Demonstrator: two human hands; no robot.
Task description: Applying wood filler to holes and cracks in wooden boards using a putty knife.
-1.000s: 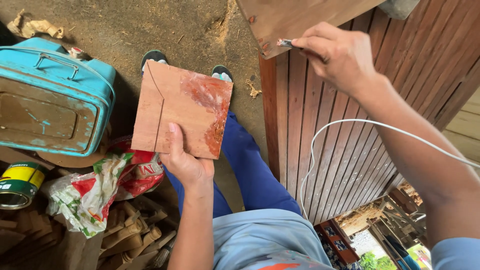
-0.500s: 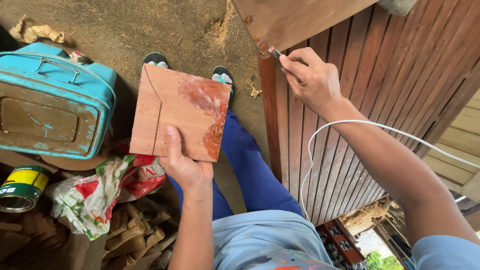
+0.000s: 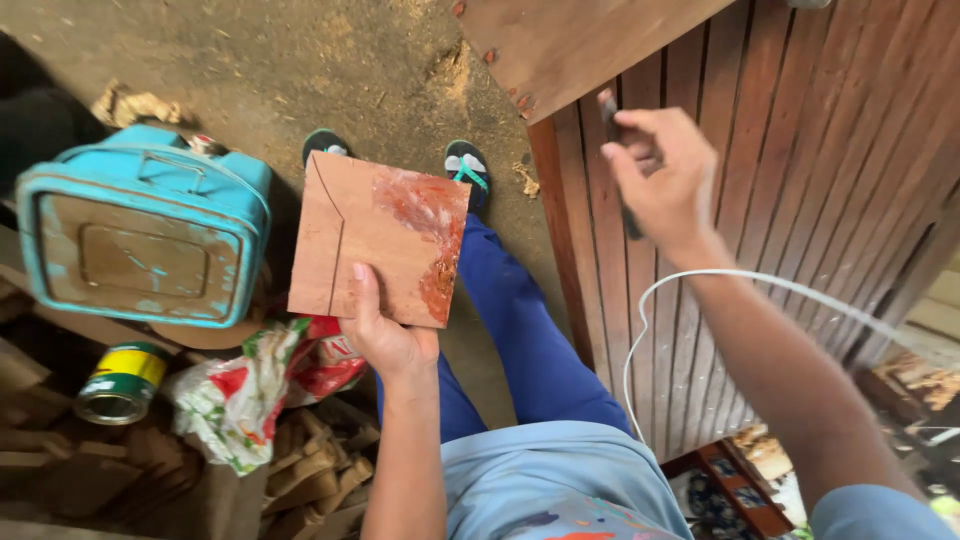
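While the left hand [image 3: 388,338] grips the near edge of a square wooden board [image 3: 375,238], thumb on top, the board lies flat above the blue-trousered legs, its far right corner smeared with reddish putty. At the far left sits a worn turquoise metal box [image 3: 145,228], lid shut, so its contents cannot be seen. Near it, an open tin can [image 3: 122,383] with a yellow and green label lies tilted, its inside dark. Just right of the can is a crumpled plastic bag [image 3: 262,385] printed red, white and green. The right hand [image 3: 665,180] is closed on a small blurred tool [image 3: 612,120], held against the brown slatted panel [image 3: 760,200]; its long axis points away, toward the far side.
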